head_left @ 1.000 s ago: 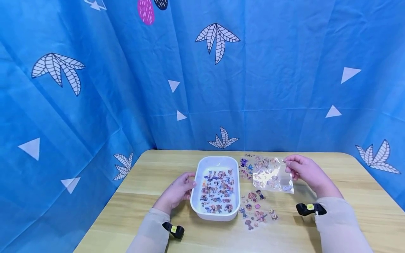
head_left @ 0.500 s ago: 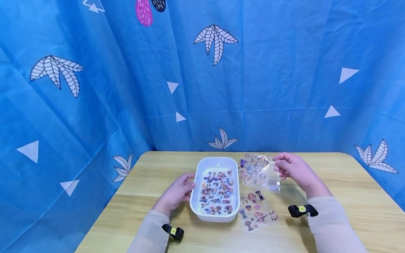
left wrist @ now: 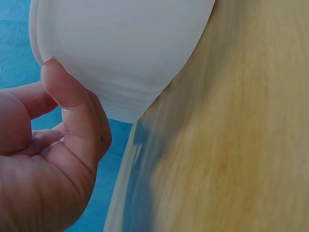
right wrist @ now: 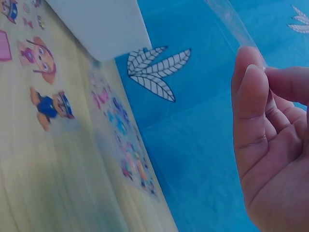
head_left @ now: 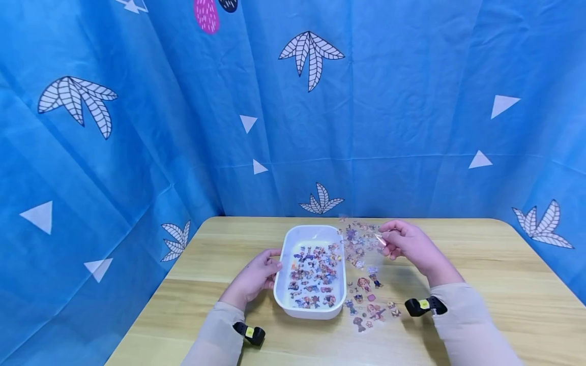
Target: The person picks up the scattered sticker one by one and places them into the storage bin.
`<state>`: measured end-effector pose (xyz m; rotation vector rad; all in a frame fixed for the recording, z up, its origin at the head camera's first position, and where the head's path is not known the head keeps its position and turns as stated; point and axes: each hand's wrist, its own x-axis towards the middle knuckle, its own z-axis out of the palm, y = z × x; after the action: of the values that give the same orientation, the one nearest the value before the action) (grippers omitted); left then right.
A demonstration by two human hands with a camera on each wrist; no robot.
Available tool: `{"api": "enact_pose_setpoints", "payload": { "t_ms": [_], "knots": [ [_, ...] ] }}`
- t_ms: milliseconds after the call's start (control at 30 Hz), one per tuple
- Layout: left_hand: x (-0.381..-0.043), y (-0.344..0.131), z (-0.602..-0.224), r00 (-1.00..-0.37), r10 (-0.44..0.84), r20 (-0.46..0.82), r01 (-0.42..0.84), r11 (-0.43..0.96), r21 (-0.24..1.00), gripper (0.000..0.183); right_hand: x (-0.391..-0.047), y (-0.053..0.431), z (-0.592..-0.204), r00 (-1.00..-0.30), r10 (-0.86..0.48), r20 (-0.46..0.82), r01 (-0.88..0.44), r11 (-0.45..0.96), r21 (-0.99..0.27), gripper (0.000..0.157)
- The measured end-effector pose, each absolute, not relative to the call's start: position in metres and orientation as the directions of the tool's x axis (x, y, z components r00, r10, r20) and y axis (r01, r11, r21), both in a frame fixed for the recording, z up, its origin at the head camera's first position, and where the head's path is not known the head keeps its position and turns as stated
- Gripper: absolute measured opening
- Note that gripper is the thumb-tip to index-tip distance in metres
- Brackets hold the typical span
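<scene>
My left hand (head_left: 254,279) grips the left side of a white plastic tub (head_left: 280,297). In the left wrist view the thumb (left wrist: 72,96) lies against the tub's outer wall. Sticker cut-outs (head_left: 313,274) of small cartoon figures show inside the tub. My right hand (head_left: 414,251) pinches a corner of a clear sticker sheet (head_left: 359,256) between thumb and fingers. This thin sheet overlaps the tub's right rim in the head view, and its edge glints in the right wrist view.
A clear sticker sheet (head_left: 366,310) with larger cartoon dogs lies on the wooden table (head_left: 480,254), right of the tub. Behind it, another sticker sheet (right wrist: 125,140) lies near the table's far edge. A blue patterned curtain (head_left: 403,127) hangs behind the table.
My right hand has moved left, carrying the clear sticker sheet from right of the tub to its right rim. The left hand and the tub have stayed in place.
</scene>
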<state>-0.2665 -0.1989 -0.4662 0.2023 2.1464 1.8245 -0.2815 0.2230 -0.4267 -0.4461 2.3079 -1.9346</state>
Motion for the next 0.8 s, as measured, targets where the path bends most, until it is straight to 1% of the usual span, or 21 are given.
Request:
{"api": "enact_pose_setpoints", "payload": {
  "t_ms": [333, 700, 800],
  "knots": [
    [-0.262, -0.2, -0.465, -0.938, 0.321, -0.133, -0.085, 0.16, 0.984, 0.05, -0.283, 0.202, -0.433, -0.946, -0.308, 0.097, -0.154, 0.164, -0.974, 0.031],
    [-0.262, -0.202, -0.469, -0.938, 0.318, -0.138, -0.096, 0.146, 0.985, 0.052, -0.29, 0.179, -0.435, -0.941, -0.328, 0.089, -0.141, 0.138, -0.98, 0.031],
    [-0.263, -0.2, -0.467, -0.937, 0.321, -0.137, -0.095, 0.143, 0.985, 0.052, -0.293, 0.173, -0.435, -0.938, -0.336, 0.082, -0.132, 0.127, -0.983, 0.028]
  ]
}}
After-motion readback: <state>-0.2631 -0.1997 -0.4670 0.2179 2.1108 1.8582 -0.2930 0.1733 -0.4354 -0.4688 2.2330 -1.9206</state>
